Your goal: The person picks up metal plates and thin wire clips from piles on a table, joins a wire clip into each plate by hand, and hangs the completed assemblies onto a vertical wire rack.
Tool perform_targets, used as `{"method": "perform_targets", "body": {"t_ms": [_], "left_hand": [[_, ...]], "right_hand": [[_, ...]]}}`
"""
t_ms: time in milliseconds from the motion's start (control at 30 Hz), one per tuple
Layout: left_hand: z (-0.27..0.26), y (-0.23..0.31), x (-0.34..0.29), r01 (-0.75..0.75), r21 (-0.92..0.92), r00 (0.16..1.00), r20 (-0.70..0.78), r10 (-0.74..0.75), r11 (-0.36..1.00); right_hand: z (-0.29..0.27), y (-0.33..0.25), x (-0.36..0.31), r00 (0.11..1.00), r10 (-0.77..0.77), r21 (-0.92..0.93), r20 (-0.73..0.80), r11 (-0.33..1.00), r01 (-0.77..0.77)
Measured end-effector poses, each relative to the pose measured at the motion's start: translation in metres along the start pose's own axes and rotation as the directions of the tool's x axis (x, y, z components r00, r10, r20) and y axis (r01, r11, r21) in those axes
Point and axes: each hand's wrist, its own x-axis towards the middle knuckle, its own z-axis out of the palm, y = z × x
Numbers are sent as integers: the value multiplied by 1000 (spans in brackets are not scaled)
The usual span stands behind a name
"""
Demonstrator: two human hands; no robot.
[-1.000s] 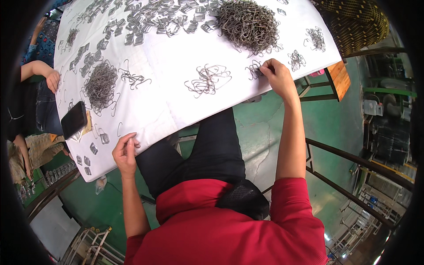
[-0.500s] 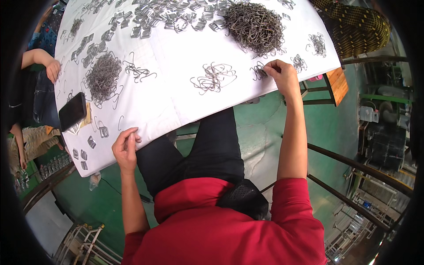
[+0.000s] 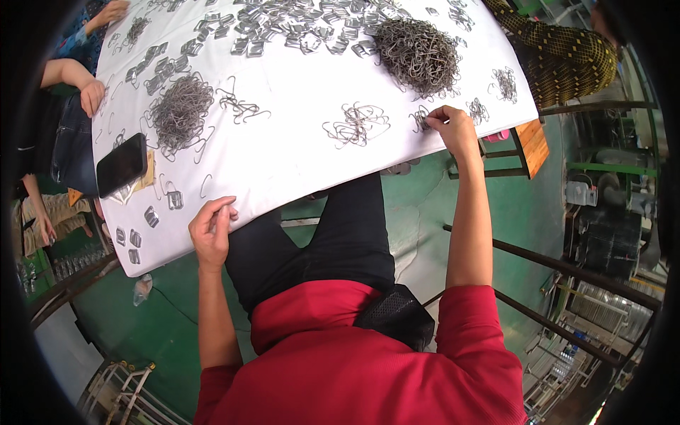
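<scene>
My right hand [image 3: 455, 131] reaches to the table's near edge on the right. Its thumb and fingertips are pinched together at a small cluster of bent wire hooks [image 3: 419, 119]; the exact piece in the pinch is mostly hidden. Left of it lies a loose heap of thinner wire hooks [image 3: 356, 125]. My left hand [image 3: 211, 230] rests at the near edge, its fingers loosely bent and the thumb apart, with nothing visible in it. A single wire hook [image 3: 205, 185] lies just beyond that hand, beside a clear buckle-like piece [image 3: 174, 199] with a wire hook on it.
A large pile of hooks [image 3: 418, 57] and many clear pieces [image 3: 297, 21] cover the far side of the white table [image 3: 283, 152]. Another hook pile [image 3: 180, 113] and a black phone [image 3: 122, 165] lie left. A co-worker's hand [image 3: 92, 97] rests on the left edge; a patterned sleeve [image 3: 567, 60] is at right.
The view has shifted slightly, so the table's things sit a little further right. My right hand stays pinched at the small hook cluster; my left hand remains by the edge. Another hand shows at top left.
</scene>
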Motion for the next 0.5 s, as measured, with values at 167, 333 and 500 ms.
{"method": "perform_targets", "body": {"t_ms": [167,333,500], "left_hand": [[-1,0,0,-27,-8,1000,4,27,1000],[-2,0,0,-12,34,1000,7,11,999],[3,0,0,-18,49,1000,-2,19,999]], "right_hand": [[9,6,6,997,56,-17,47,998,-55],[15,4,7,995,81,-34,66,996,-78],[4,8,4,999,12,78,44,997,-16]]}}
